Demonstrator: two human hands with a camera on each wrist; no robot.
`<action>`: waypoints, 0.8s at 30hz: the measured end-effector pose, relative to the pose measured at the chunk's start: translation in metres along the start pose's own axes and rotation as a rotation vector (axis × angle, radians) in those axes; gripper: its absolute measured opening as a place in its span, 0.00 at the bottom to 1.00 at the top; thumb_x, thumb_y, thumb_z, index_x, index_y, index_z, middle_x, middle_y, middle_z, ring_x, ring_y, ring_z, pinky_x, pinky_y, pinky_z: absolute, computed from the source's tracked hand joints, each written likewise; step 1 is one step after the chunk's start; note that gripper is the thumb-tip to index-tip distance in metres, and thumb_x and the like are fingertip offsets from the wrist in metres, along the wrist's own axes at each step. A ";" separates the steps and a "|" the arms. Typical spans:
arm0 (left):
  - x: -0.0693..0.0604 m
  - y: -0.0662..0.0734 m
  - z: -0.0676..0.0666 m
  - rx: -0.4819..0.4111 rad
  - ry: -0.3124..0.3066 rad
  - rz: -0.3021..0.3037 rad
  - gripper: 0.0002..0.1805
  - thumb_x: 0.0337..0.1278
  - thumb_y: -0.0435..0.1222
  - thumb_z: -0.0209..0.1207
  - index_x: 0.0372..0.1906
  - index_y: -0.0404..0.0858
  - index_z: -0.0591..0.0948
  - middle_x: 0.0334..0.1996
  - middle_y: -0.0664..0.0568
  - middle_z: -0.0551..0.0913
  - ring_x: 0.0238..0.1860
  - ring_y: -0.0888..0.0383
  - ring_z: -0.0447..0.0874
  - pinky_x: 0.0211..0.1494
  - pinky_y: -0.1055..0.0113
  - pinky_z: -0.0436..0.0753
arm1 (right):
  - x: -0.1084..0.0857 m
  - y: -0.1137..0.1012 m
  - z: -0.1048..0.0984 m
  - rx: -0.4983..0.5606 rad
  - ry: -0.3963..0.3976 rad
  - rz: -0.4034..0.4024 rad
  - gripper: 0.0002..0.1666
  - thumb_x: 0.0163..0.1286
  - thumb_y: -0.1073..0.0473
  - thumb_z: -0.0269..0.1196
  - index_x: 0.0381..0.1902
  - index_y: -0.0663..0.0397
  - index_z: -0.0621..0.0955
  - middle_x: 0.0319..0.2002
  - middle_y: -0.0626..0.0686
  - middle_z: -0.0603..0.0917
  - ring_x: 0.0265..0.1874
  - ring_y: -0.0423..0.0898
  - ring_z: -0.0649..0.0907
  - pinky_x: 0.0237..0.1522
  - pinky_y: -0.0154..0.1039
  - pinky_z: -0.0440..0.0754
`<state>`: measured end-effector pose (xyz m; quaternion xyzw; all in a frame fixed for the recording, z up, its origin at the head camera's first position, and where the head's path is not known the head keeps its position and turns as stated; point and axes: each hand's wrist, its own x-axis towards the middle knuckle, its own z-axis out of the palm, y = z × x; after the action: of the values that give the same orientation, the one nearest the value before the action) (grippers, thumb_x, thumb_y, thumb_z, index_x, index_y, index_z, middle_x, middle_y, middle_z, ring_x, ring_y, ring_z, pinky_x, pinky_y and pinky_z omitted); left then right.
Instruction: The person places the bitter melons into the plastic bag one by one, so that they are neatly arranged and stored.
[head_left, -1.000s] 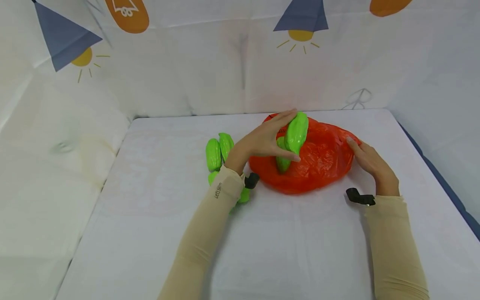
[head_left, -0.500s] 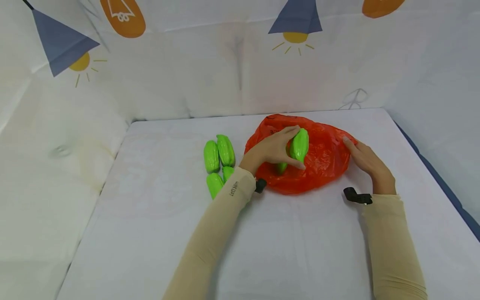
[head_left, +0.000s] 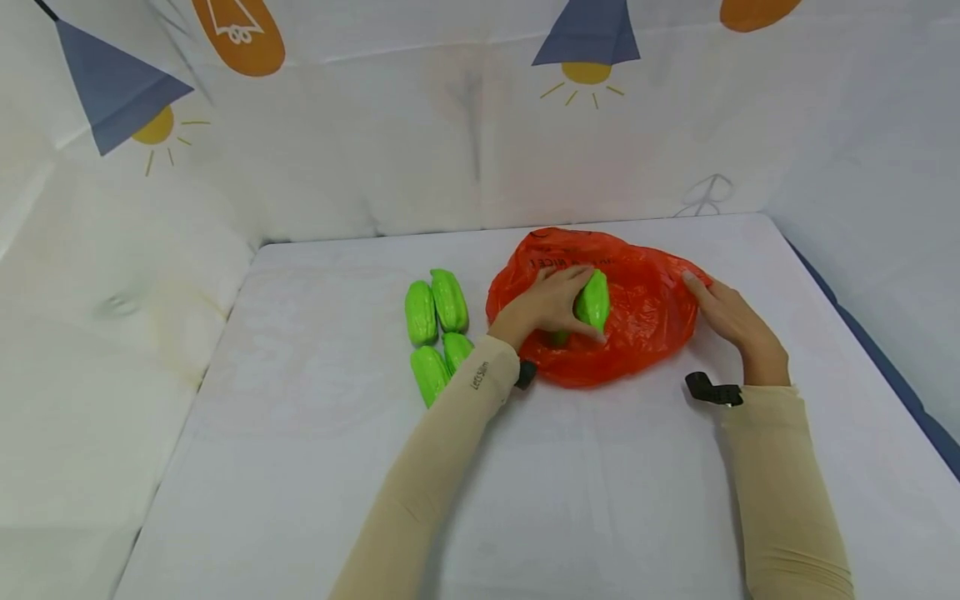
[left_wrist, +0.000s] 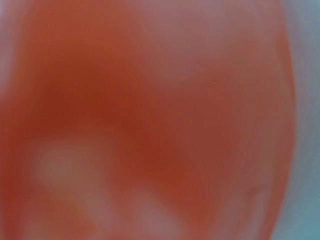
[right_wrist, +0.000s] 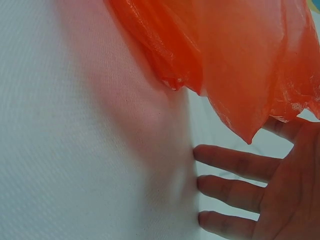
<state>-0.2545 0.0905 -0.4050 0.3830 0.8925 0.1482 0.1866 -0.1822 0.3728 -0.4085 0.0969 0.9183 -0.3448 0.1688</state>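
A red plastic bag (head_left: 645, 312) lies with its mouth open near the back of the white table. My left hand (head_left: 551, 302) reaches into that mouth, holding a bright green ridged gourd (head_left: 594, 302) between thumb and fingers. Beneath this hand a bit of another green gourd (head_left: 559, 337) shows inside the bag. At the bag's right edge, my right hand (head_left: 731, 321) pinches the rim; in the right wrist view its other fingers (right_wrist: 240, 164) are spread below the plastic. The left wrist view is filled by blurred red plastic (left_wrist: 150, 125).
Several green gourds (head_left: 421, 312) lie grouped on the table left of the bag, some partly hidden by the left sleeve (head_left: 442, 450). White cloth walls (head_left: 360, 150) with printed lamps enclose the back and sides of the table (head_left: 285, 467).
My left hand has lowered the green gourd from above the bag into its mouth, moving slightly toward me. The right hand stays at the bag's edge.
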 end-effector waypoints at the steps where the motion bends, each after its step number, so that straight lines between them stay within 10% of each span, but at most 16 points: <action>1: 0.000 -0.001 0.001 0.001 -0.004 -0.002 0.64 0.44 0.69 0.63 0.79 0.45 0.45 0.79 0.57 0.45 0.79 0.58 0.43 0.81 0.54 0.42 | 0.000 0.000 0.000 -0.002 0.000 0.000 0.59 0.67 0.20 0.27 0.78 0.61 0.41 0.74 0.72 0.52 0.71 0.71 0.53 0.66 0.75 0.53; 24: -0.001 -0.002 0.014 0.108 0.001 -0.078 0.64 0.47 0.64 0.66 0.80 0.46 0.41 0.80 0.56 0.42 0.80 0.57 0.34 0.80 0.52 0.34 | -0.001 0.000 0.001 -0.006 -0.007 0.009 0.60 0.66 0.19 0.27 0.78 0.61 0.41 0.73 0.72 0.53 0.71 0.72 0.53 0.65 0.75 0.53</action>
<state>-0.2491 0.0898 -0.4183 0.3574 0.9135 0.0925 0.1708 -0.1813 0.3720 -0.4091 0.0995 0.9182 -0.3417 0.1738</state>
